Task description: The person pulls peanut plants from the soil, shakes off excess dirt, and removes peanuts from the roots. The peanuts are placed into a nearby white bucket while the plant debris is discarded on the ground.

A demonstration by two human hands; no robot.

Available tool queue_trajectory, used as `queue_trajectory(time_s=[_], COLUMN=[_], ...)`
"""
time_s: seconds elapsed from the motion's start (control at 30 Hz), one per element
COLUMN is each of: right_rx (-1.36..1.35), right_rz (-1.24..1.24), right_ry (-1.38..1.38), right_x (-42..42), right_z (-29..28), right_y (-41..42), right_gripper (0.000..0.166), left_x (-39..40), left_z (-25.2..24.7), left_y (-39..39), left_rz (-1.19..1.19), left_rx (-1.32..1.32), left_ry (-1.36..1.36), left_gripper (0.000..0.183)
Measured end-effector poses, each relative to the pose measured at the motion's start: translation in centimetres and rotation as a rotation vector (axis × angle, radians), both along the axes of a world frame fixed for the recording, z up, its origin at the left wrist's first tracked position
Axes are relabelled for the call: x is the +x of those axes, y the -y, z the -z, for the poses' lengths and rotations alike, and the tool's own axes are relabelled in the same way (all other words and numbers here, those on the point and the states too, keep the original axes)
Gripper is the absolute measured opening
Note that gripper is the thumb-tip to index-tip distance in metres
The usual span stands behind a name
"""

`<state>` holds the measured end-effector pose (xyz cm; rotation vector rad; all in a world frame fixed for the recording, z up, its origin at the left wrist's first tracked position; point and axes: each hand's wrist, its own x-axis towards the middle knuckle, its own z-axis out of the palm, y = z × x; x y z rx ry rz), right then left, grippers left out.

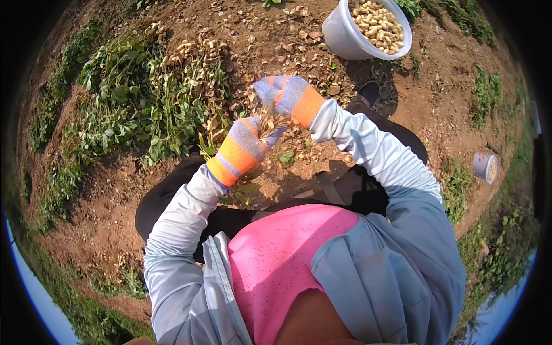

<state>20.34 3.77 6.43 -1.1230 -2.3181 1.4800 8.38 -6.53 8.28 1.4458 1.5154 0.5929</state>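
Both my hands wear knitted gloves striped orange and grey-purple. My left hand is closed around a peanut plant, whose dry roots stick up between my hands and whose green leaves hang below the wrist. My right hand is just above, its fingers bent at the roots; whether it grips a pod is hidden. A white plastic bucket of unshelled peanuts stands beyond my right hand. To the left lies a heap of pulled peanut plants, with pods showing at its upper end.
Brown soil with dry leaves surrounds me. My dark-clad legs are bent on either side, with a dark shoe below the bucket. A smaller white bucket with peanuts stands far right. Green plants grow along the right.
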Motion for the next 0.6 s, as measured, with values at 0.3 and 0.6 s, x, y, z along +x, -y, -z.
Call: queue_trajectory(time_s=[0.3, 0.6], right_rx=[0.338, 0.875], right_rz=[-0.268, 0.153], right_ry=[0.275, 0.708], right_x=[2.3, 19.3], right_z=[-3.0, 1.8], right_y=[-2.3, -22.6], right_gripper=[0.036, 0.028], left_x=[-1.0, -2.1], left_z=[-0.5, -0.1], left_y=[0.4, -0.3], left_rz=[0.035, -0.064], left_rx=[-0.097, -0.064], left_ry=[0.167, 0.325], left_gripper=[0.019, 0.022])
